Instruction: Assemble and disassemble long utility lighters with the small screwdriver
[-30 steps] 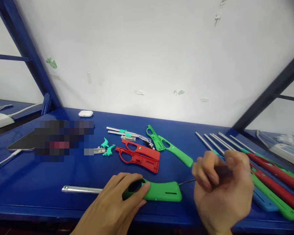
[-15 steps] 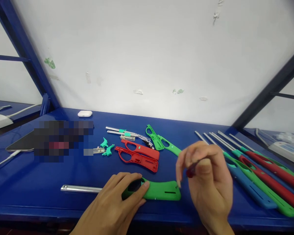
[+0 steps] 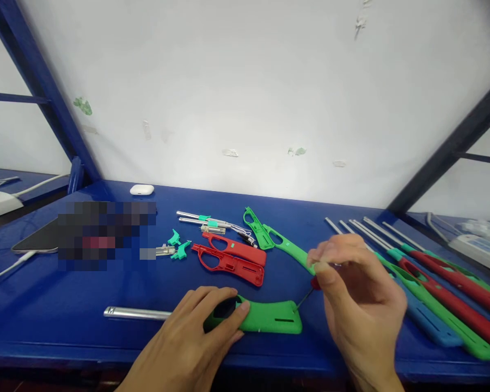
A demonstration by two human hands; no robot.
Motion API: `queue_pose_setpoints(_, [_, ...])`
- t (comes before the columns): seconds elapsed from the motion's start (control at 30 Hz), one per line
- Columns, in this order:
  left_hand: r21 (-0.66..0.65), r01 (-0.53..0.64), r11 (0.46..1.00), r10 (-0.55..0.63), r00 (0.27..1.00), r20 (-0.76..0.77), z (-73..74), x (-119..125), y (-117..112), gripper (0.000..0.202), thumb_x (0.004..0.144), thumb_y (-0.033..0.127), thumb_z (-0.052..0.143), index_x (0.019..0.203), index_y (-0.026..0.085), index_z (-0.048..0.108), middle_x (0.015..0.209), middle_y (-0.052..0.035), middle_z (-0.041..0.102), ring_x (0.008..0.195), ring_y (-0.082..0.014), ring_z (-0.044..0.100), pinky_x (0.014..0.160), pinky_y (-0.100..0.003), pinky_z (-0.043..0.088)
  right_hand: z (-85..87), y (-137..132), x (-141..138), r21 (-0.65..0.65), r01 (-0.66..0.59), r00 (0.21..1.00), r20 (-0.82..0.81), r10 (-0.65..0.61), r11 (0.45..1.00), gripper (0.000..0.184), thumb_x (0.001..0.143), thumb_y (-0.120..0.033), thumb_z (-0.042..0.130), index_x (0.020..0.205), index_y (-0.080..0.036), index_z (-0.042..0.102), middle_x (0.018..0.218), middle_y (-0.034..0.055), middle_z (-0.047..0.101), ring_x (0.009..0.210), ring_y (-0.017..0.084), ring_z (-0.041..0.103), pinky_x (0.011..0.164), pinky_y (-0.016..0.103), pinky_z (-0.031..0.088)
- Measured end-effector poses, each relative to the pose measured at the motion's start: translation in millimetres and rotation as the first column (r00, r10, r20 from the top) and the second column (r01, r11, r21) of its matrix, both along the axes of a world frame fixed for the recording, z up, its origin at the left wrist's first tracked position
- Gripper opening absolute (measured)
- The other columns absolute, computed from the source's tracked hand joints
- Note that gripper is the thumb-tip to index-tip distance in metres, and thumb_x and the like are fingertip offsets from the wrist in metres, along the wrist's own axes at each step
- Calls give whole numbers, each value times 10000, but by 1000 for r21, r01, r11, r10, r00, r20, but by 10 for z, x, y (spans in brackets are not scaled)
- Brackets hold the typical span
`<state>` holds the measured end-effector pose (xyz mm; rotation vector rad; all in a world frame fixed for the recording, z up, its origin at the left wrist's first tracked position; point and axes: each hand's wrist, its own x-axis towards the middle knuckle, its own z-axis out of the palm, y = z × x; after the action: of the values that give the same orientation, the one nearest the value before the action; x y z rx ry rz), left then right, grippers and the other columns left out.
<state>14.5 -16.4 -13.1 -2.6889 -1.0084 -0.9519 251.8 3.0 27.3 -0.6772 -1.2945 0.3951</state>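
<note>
A green long-nosed lighter [image 3: 269, 318] with a metal tube [image 3: 136, 313] lies along the near edge of the blue bench. My left hand [image 3: 196, 340] rests on it, fingers curled over the trigger end. My right hand [image 3: 359, 305] pinches a small screwdriver [image 3: 310, 288] with a dark red handle; its thin tip touches the right end of the green body. Beyond lie two red shell halves [image 3: 232, 258] and two green shell halves [image 3: 281, 242].
Several assembled lighters [image 3: 433, 283] in red, green and blue lie in a row at the right. Small teal triggers [image 3: 178, 245] and metal inner parts [image 3: 206, 220] sit mid-bench. A phone [image 3: 36, 239] on a cable and a white earbud case [image 3: 141, 189] are at the left.
My right hand turned the screwdriver from a fist grip to a fingertip pinch and brought its tip down to the green lighter's right end. The left hand stayed put.
</note>
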Motion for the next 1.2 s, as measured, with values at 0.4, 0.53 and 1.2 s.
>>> queue_pose_setpoints(0.4, [-2,4,1000,-4,999,-44,16,6,12,357,1129,230,374,1309,197,680,1198,-140,730,994,-270,715,796,-451,698,-38,-24,11,-34,-95,995,11,96,995,160,951,-200,773,1073,-304,760,950,-3,681,885,144,637,777,266,549])
queue_pose_setpoints(0.53, [-16,7,1000,-8,998,-63,12,-4,24,369,1131,233,366,1316,197,682,1199,-144,725,997,-276,712,809,-473,694,-103,-40,24,-98,-28,998,44,33,995,270,1106,-249,527,1301,-330,696,1040,15,733,948,149,693,859,303,565])
queue_pose_setpoints(1.2, [115,33,993,-26,998,-62,-101,-14,35,478,1145,232,245,1332,223,685,1180,-127,761,983,-279,757,775,-469,707,-137,-86,-83,29,149,985,85,-151,988,306,926,-154,761,1172,-307,661,967,-8,600,807,134,622,736,267,566])
